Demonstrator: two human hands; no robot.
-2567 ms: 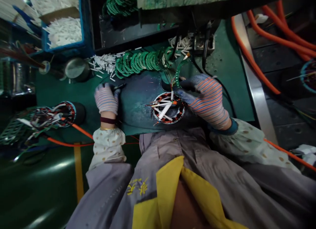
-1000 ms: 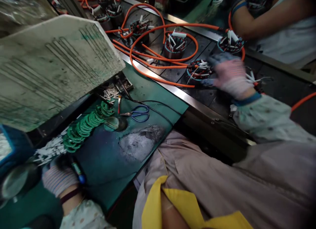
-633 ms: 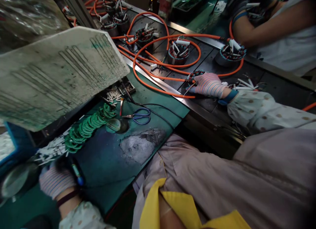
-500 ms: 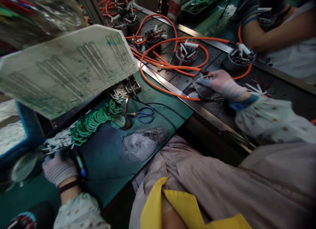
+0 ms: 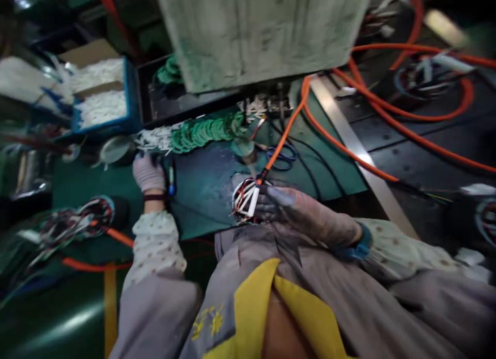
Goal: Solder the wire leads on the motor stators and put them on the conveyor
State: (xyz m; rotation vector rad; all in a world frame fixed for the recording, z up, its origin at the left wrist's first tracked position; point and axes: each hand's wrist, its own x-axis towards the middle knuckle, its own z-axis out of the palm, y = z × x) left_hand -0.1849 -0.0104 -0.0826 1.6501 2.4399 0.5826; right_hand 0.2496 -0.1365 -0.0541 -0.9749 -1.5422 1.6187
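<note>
At the table's near edge, my right hand (image 5: 298, 206), in a stained glove, is closed on the side of a wound motor stator (image 5: 245, 200). White sleeves and thin wires stick out of the stator's top, and an orange cable (image 5: 284, 137) runs up from it. My left hand (image 5: 149, 174), in a striped glove, reaches to the loose white tubes (image 5: 153, 138); its dark fingertips are too blurred to show a grip. A blue-capped pen-like tool (image 5: 171, 178) lies just right of that hand. Green beaded-looking strips (image 5: 207, 133) are stacked beside the tubes.
Blue-handled scissors (image 5: 284, 157) and a small round container (image 5: 244, 146) lie behind the stator. Another stator (image 5: 103, 214) stands at left. A blue bin (image 5: 129, 108) holds white pieces. Orange cables (image 5: 387, 121) cross the conveyor's metal edge (image 5: 344, 126) at right, under a pale board (image 5: 267, 33).
My right hand has come from the conveyor to the table and now holds a stator there. My left hand stays by the white tubes. The view has swung left.
</note>
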